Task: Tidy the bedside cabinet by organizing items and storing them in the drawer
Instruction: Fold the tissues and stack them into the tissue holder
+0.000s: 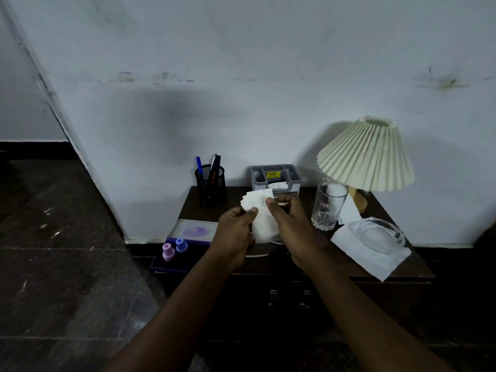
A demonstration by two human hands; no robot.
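Our two forearms reach in from the near edge, and both hands meet over the dark wooden desk (268, 267). The left hand (236, 232) pinches the stack of white paper tissues (264, 221) at its left edge, thumb on top. The right hand (292, 226) pinches the right edge the same way. The stack is held in the air between them, just in front of the grey plastic caddy (273, 181), and its sheets fan out unevenly at the top corner.

We judge the step in hand to be squaring these tissues before they are stored. To do it well, we should keep both thumbs light, tap the loose edges level, and not crush the thin sheets. The drawer (290, 298) below looks closed, so one hand will have to let go to pull a metal handle. The tall clear drinking glass (328, 205) stands just beside the right hand, so we should mind that wrist.

As for writing, the yellow label (273, 173) on the caddy carries dark print, too small for us to read. The glass bears a small reddish mark, also illegible.
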